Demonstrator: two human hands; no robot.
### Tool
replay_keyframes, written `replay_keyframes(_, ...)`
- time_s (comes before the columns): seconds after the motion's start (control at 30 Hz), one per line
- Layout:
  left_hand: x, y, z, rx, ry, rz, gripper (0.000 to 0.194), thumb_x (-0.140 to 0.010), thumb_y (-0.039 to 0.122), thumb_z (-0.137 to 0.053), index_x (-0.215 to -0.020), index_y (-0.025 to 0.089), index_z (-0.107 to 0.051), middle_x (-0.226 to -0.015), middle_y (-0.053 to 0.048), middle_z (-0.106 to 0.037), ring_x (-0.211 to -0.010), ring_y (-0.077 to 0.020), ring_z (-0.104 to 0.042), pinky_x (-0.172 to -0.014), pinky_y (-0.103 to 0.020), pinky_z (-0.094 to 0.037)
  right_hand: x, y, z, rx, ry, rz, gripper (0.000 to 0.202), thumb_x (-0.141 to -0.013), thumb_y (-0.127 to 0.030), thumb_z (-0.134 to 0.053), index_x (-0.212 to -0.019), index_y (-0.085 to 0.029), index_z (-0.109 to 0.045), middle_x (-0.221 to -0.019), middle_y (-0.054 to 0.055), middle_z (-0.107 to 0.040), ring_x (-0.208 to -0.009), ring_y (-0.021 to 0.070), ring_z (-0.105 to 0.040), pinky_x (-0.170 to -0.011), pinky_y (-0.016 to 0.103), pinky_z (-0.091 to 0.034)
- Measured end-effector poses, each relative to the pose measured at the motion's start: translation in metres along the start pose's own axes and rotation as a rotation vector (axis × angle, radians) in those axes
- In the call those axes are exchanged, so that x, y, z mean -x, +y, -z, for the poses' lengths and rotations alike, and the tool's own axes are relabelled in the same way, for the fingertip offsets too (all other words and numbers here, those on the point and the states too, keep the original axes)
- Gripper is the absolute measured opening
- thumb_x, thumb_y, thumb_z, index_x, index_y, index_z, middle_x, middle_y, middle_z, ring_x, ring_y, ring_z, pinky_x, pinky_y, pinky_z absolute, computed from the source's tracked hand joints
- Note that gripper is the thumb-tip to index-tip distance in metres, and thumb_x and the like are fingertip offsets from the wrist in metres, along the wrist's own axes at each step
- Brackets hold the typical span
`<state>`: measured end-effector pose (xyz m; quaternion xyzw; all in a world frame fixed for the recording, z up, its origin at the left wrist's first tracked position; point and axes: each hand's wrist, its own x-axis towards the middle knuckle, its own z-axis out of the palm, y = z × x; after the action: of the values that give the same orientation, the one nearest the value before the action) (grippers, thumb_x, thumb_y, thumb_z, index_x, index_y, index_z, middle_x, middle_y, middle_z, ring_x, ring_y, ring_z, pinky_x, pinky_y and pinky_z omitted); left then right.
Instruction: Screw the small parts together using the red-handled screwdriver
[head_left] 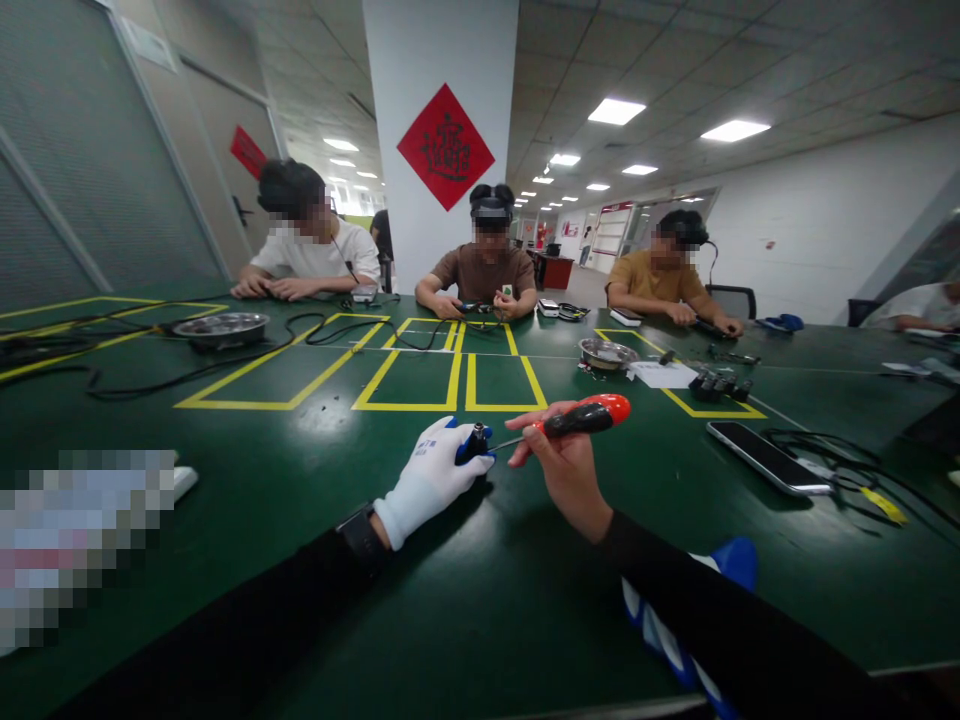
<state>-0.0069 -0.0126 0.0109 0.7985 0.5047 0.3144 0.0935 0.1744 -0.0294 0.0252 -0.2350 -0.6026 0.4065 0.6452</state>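
My left hand [431,472], in a white and blue work glove, is closed round a small black part [474,446] just above the green table [480,600]. What kind of part it is cannot be made out. Bare and without a glove, my right hand [564,465] grips a screwdriver [589,415] with a red and black handle. Its shaft slants down to the left, and the tip is at the black part; whether it touches is too small to tell. Under my right forearm lies a blue and white glove [731,565], partly hidden by the sleeve.
To the right lie a phone [769,457] and coiled black cables [847,465]. Several black parts [720,385] stand near a white paper [664,374] and a metal bowl [607,352]. Another bowl [221,328] sits far left among cables. Across the table, people [487,265] work with their hands.
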Motion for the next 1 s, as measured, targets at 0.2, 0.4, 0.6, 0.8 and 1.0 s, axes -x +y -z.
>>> replay_keyframes(0.2,0.000,-0.001,0.000,0.004,-0.002,-0.008,0.033,-0.084,0.040,-0.058,-0.108,0.020,-0.068,-0.109,-0.007,-0.070,-0.118,-0.0299,-0.054,-0.110,-0.049,-0.033,0.001,0.000,0.000,-0.061,-0.019,-0.057,0.023,-0.094,-0.030,-0.051,-0.115,-0.022,-0.046,-0.101,0.004,-0.070,-0.069,0.0129,-0.067,-0.069,0.030,-0.055)
replay_keyframes(0.4,0.001,0.001,0.001,-0.003,0.006,-0.011,0.035,-0.083,0.041,-0.058,-0.109,0.020,-0.067,-0.107,-0.007,-0.070,-0.116,-0.0305,-0.054,-0.108,-0.049,-0.036,0.000,0.003,0.000,-0.030,-0.023,-0.050,0.019,-0.091,-0.034,-0.057,-0.101,-0.021,-0.048,-0.089,0.003,-0.072,-0.063,0.0146,-0.068,-0.061,0.030,-0.055)
replay_keyframes(0.6,0.000,0.001,0.001,-0.008,-0.018,-0.024,0.035,-0.085,0.042,-0.055,-0.110,0.021,-0.067,-0.107,-0.006,-0.070,-0.117,-0.0294,-0.054,-0.110,-0.049,-0.033,0.001,0.002,-0.001,-0.071,0.143,0.045,0.019,-0.094,-0.039,-0.051,-0.100,-0.022,-0.046,-0.081,0.000,-0.070,-0.059,0.0137,-0.066,-0.059,0.028,-0.053)
replay_keyframes(0.8,0.000,-0.008,-0.007,-0.077,0.033,-0.077,0.052,-0.077,0.048,-0.065,-0.121,0.022,-0.061,-0.117,-0.006,-0.068,-0.119,-0.0282,-0.055,-0.116,-0.048,-0.025,-0.011,0.008,0.015,0.007,0.346,-0.093,0.029,-0.092,-0.048,-0.046,-0.085,-0.021,-0.049,-0.059,-0.003,-0.062,-0.041,0.0102,-0.050,-0.043,0.022,-0.039)
replay_keyframes(1.0,-0.002,-0.005,-0.002,-0.130,0.079,-0.100,0.060,-0.073,0.050,-0.068,-0.124,0.021,-0.059,-0.114,-0.007,-0.069,-0.115,-0.0278,-0.058,-0.117,-0.049,-0.019,-0.013,0.020,0.028,0.722,-0.127,-0.430,0.044,-0.087,-0.041,-0.050,-0.051,-0.017,-0.054,-0.049,0.001,-0.056,-0.048,0.0122,-0.052,-0.056,0.026,-0.038)
